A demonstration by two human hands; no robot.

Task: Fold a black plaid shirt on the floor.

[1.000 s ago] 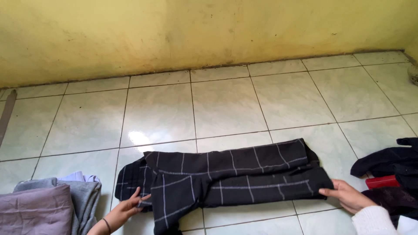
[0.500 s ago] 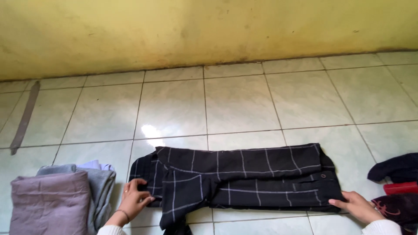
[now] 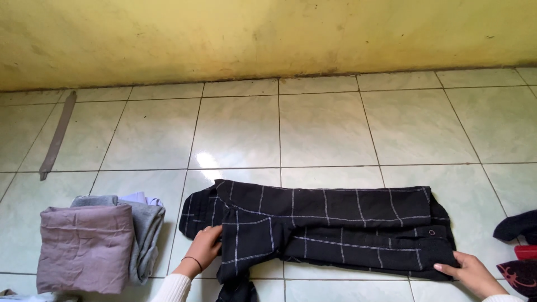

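The floor (image 3: 313, 128) is of pale green glossy tiles with dark joints, and it meets a stained yellow wall (image 3: 268, 33) at the far side. A bright spot of light shines on one tile just behind the trousers (image 3: 319, 229). These black trousers with thin white checks lie flat on the floor, folded lengthwise, the waist with a button at the right and the legs at the left. One part of the cloth runs out of the picture at the bottom edge. The left hand (image 3: 206, 246) lies flat on the leg end, fingers together, pressing and not pinching. The right hand (image 3: 470, 273) holds the waist end at its lower corner; its thumb is under the cloth, so I cannot tell how firm this grip is. Left of the trousers, near but apart, is a pile of folded clothes (image 3: 95, 246), mauve and grey. At the right edge dark clothes (image 3: 520, 246) with some red are cut off. A grey strip (image 3: 56, 137) lies far left near the wall.
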